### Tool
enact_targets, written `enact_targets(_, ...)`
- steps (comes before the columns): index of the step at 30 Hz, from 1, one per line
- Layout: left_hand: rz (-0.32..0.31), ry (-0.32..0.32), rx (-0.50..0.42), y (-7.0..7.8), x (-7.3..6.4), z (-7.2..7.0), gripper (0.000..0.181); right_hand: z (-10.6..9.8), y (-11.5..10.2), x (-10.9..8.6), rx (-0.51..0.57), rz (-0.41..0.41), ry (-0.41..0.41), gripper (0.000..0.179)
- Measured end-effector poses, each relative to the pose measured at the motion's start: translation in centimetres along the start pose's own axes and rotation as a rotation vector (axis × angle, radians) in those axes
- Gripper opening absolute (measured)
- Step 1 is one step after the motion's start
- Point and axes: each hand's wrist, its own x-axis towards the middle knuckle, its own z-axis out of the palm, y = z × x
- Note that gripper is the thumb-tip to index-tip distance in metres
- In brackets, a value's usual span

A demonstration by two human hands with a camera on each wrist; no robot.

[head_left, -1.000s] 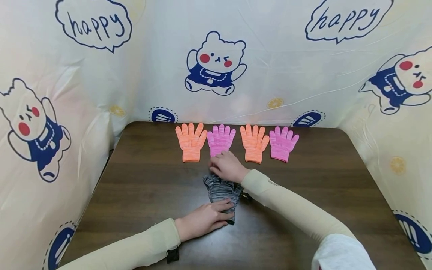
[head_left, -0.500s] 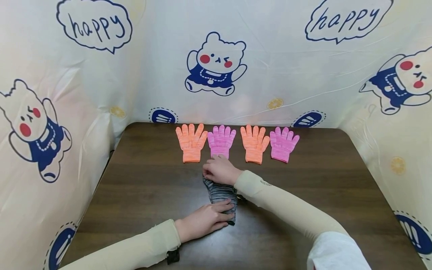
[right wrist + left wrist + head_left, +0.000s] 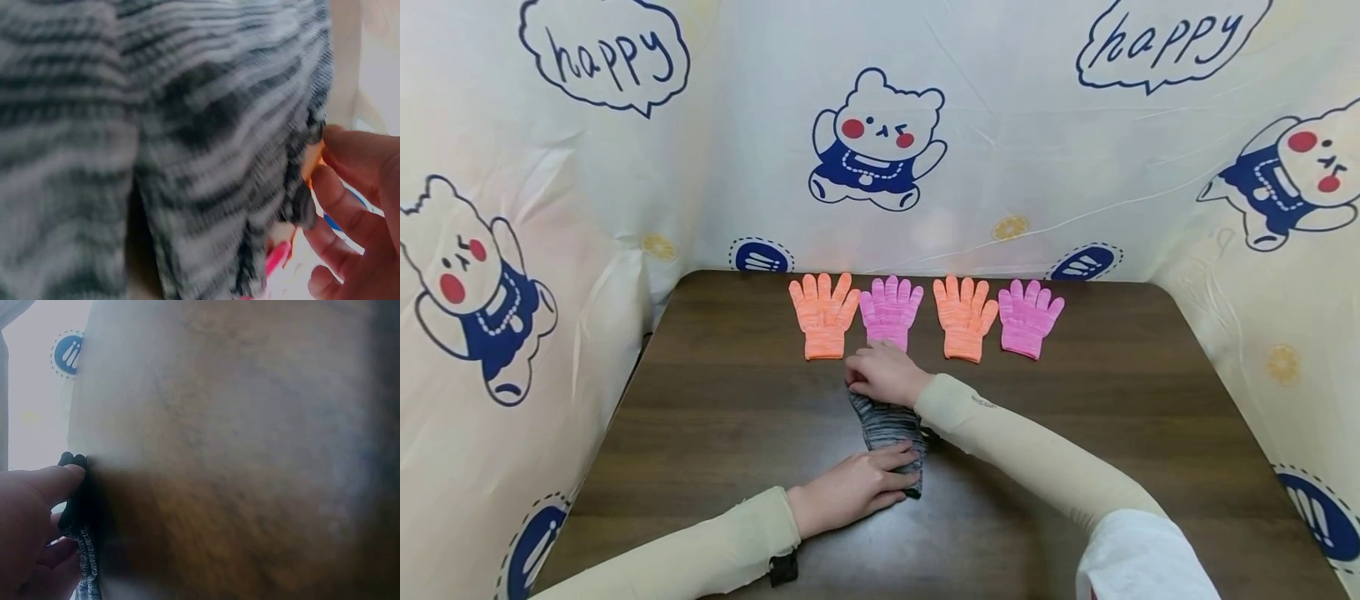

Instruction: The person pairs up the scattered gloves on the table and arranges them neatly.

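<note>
A grey-and-black striped knit glove [image 3: 891, 427] lies on the table, its cuff toward me and its finger end under my right hand. My left hand [image 3: 850, 490] rests on the cuff with its fingers stretched across; the left wrist view shows the thumb [image 3: 65, 478] against the dark cuff edge [image 3: 76, 503]. At the far left edge of the striped glove, my right hand [image 3: 889, 375] is bent and pinches the knit. Up close in the right wrist view, thumb and fingertips meet the glove's [image 3: 219, 150] finger edge. Hand and sleeve hide most of the glove's fingers.
Along the back of the brown table [image 3: 715, 400] lie an orange glove [image 3: 825, 317], a pink glove [image 3: 891, 308] partly behind my right hand, another orange glove [image 3: 965, 321] and another pink glove [image 3: 1030, 321]. A printed curtain [image 3: 1037, 150] surrounds the table.
My right hand has shifted left across the striped glove's finger end, to its left edge. The glove's right-hand digit is now covered. My left hand stays on the cuff.
</note>
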Motion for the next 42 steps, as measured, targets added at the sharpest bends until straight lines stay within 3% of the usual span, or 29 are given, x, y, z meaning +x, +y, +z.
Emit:
enact_targets(3, 0.003, -0.002, 0.003, -0.1, 0.1, 0.1, 0.034, -0.5, 0.7, -0.5, 0.064, 0.004, 0.004, 0.01)
enact_targets(8, -0.006, -0.013, -0.008, -0.1, 0.1, 0.1, 0.035, -1.1, 1.9, -1.6, 0.078, 0.01, 0.003, 0.015)
enact_targets(14, 0.001, -0.007, 0.006, -0.1, 0.1, 0.0, 0.034, -0.4, 1.7, -2.6, -0.007, -0.066, -0.031, 0.027)
enact_targets(18, -0.003, -0.007, 0.004, -0.1, 0.1, 0.0, 0.034, 0.5, 1.3, -2.6, -0.067, -0.067, -0.018, 0.033)
enact_targets(24, -0.007, -0.009, 0.001, 0.0, 0.1, 0.0, 0.034, 0.4, 1.1, -2.6, -0.026, -0.057, -0.007, 0.03)
enact_targets(30, -0.013, -0.01, -0.016, 0.0, 0.1, 0.0, 0.034, -0.8, 2.6, -3.1, 0.133, 0.034, 0.031, 0.016)
enact_targets(35, -0.018, -0.016, -0.027, 0.1, 0.2, 0.0, 0.035, -1.4, 4.3, -4.2, 0.162, 0.116, -0.001, 0.01)
enact_targets(42, -0.021, -0.017, -0.028, 0.0, 0.1, 0.0, 0.035, -0.8, 5.5, -5.0, 0.176, 0.182, -0.014, 0.024)
